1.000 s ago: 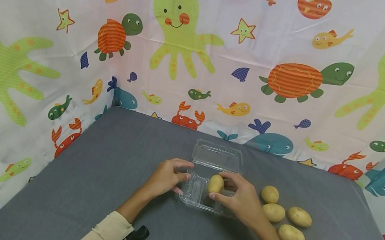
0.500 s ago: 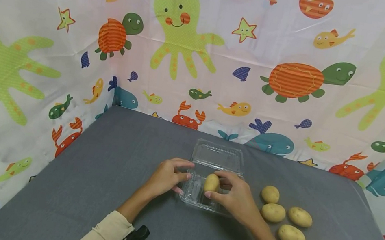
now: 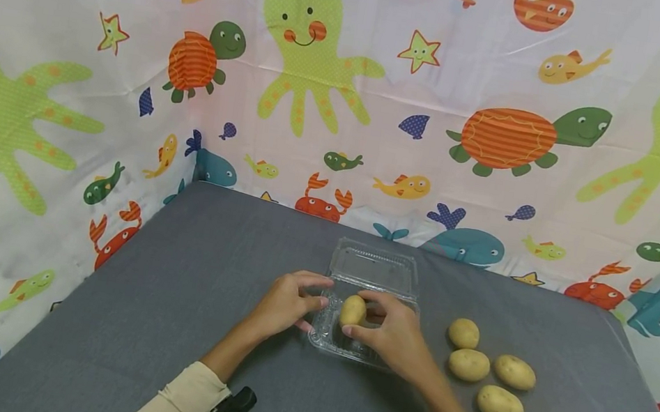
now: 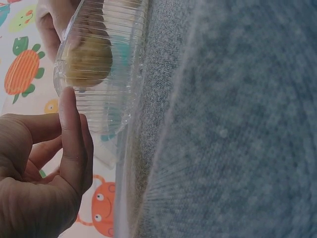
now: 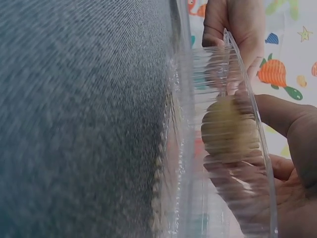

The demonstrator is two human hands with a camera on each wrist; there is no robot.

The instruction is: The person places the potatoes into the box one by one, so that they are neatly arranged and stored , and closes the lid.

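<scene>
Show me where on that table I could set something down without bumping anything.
A wide bare stretch of grey table lies between the left hand and the patterned curtain on the left. More room: between the forearms, before the clear container; and right of the four loose potatoes. Crowded: the container, where the right hand holds a potato.

A right hand [image 5: 292, 173] grips a potato [image 5: 225, 131], seen through a clear box [image 5: 200, 198] on a gray counter [image 5: 84, 124], a left hand [image 5: 240, 34] near the far end.
</scene>
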